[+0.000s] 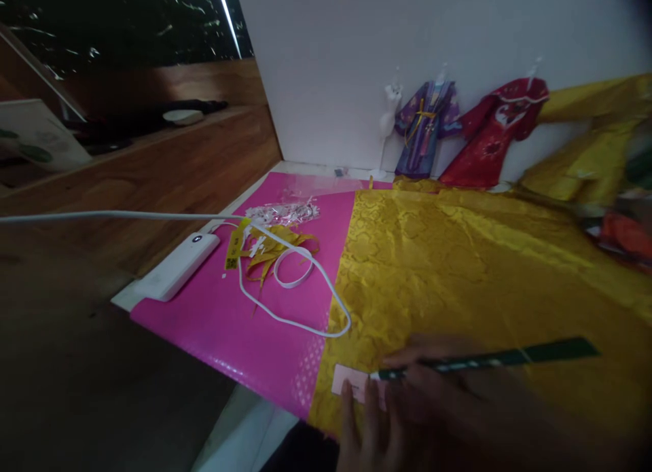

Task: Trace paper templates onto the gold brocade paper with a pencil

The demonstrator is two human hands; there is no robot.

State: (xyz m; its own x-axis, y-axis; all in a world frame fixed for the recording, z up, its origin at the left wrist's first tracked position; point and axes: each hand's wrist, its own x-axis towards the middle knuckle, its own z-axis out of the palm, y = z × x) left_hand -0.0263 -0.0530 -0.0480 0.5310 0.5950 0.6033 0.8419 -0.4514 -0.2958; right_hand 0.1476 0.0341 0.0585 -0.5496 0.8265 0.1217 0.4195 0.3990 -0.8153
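My right hand grips a dark green pen. The pen slants down to the left, its pale tip at the upper edge of a small pink paper piece. With fingers outstretched, my left hand presses that piece flat onto gold patterned fabric. The paper lies close to the cloth's left edge. My right hand is a little blurred and covers the paper's right end. Whether the tip leaves a line cannot be made out.
A pink mat borders the fabric on the left. On it lie a white power bank, a looped white cable, gold fabric scraps and a clear bag. Small purple and red garments stand behind.
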